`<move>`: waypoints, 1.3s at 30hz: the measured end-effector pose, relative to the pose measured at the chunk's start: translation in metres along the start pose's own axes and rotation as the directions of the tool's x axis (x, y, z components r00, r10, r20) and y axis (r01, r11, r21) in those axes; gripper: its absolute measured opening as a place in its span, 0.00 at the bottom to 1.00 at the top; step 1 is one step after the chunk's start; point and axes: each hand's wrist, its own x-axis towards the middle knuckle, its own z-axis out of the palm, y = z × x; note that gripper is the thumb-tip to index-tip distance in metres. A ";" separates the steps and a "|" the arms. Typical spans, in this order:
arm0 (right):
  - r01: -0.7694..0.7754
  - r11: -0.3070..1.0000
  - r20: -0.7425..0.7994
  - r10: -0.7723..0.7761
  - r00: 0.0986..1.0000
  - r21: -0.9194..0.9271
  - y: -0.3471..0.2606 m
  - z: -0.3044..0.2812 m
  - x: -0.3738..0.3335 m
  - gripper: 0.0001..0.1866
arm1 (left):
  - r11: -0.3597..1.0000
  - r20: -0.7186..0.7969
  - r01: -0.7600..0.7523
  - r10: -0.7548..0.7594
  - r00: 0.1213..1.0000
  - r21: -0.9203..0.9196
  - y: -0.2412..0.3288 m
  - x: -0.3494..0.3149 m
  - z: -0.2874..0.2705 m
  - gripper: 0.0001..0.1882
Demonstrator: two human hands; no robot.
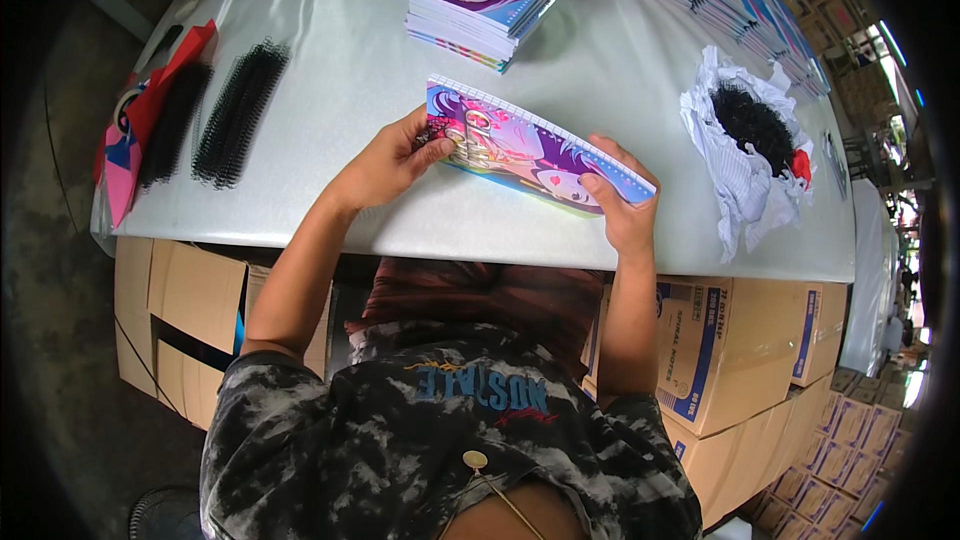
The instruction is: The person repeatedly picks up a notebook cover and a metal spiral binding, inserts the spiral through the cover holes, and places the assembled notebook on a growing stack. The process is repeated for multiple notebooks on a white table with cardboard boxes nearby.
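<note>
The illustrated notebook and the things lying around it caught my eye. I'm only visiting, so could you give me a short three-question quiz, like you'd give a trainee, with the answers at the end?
1. Which hand or hands hold the illustrated notebook?
2. True or false: the black spiral coils lie to the left of the notebook.
3. Fill in the colour: the black tangle on the right rests on a crumpled ____ sheet.

Key:
1. Both: the left hand and the right hand.
2. True.
3. White.
</note>
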 end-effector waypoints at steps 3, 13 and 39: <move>0.051 0.995 0.014 -0.050 0.999 -0.088 0.005 -0.006 -0.001 0.14 | 0.966 -0.160 -0.142 0.179 0.971 0.215 0.008 0.002 -0.005 0.15; 0.053 0.992 0.011 -0.052 0.999 -0.111 0.002 -0.005 -0.001 0.13 | 0.898 -0.237 -0.162 0.276 0.931 0.410 0.039 0.002 -0.029 0.19; 0.104 0.965 0.080 -0.087 0.993 -0.242 0.005 0.005 -0.014 0.17 | 0.226 0.220 -0.211 -0.015 0.975 0.951 0.130 0.023 -0.032 0.17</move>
